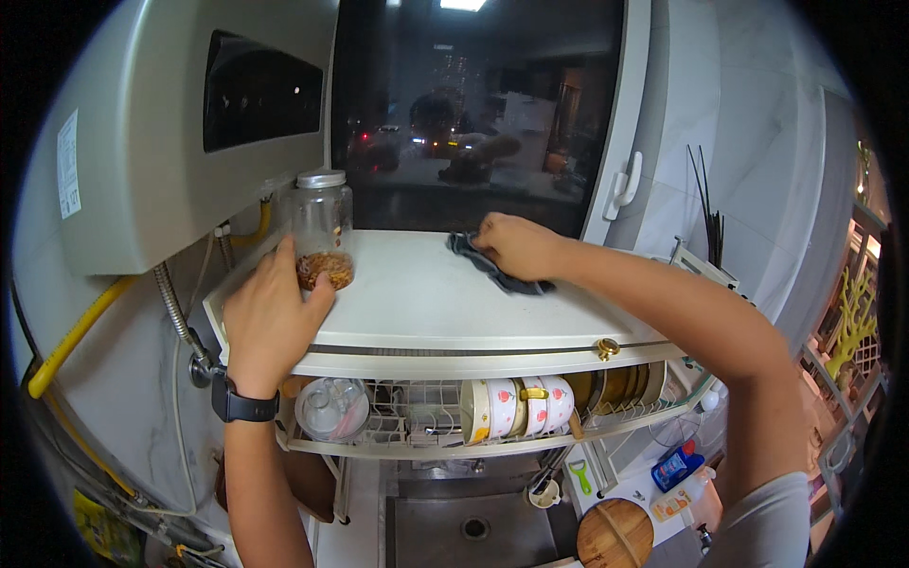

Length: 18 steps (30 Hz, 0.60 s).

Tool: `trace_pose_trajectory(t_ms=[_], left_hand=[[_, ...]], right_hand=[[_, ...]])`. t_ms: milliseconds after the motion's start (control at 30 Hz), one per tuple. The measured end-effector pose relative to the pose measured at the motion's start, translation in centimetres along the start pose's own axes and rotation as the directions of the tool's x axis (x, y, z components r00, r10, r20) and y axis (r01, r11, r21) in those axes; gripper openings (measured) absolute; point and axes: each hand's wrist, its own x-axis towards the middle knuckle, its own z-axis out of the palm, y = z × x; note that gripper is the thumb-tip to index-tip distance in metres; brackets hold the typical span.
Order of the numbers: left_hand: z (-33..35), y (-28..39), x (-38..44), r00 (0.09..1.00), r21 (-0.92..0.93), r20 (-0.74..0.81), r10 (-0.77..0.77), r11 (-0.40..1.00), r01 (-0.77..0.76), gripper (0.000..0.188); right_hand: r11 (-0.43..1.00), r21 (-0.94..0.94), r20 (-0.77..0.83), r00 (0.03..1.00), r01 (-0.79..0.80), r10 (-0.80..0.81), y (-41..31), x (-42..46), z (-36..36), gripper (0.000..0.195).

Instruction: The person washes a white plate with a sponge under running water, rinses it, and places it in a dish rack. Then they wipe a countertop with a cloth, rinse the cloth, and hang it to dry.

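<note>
My left hand point(273, 312), with a black watch on its wrist, is at the left end of a white cabinet top point(405, 298). Its thumb and fingers rest around the lower part of a clear jar point(323, 220), which has a silver lid. Brown, grain-like bits lie at the bottom of the jar, and it stands upright. Farther right, my right hand point(525, 248) grips a bunched dark grey cloth point(508, 277). The cloth is pressed flat on the cabinet top near the window, slightly blurred.
A wall-mounted water heater point(170, 142) hangs at left above yellow pipes. The dark window point(469, 128) backs the cabinet. Below, a wire dish rack point(412, 412) holds bowls and plates over a steel sink point(454, 525). Bottles point(678, 468) and a round wooden lid point(614, 532) stand lower right.
</note>
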Motion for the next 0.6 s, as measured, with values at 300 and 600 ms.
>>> trace_pose_trajectory(t_ms=[300,600], left_hand=[[0.0,-1.1,-0.2,0.999,0.027,-0.041,-0.013,1.000,0.014,0.062],[0.4,-0.2,0.0,1.000,-0.010,0.006,-0.031,0.999,0.031,0.063]], right_hand=[[0.946,0.237,-0.027,0.975,0.220,-0.220,-6.7,-5.8,-2.3,0.034],[0.965,0.069,0.396,0.894,-0.254,0.208,-3.1,2.8,-0.7,0.086]])
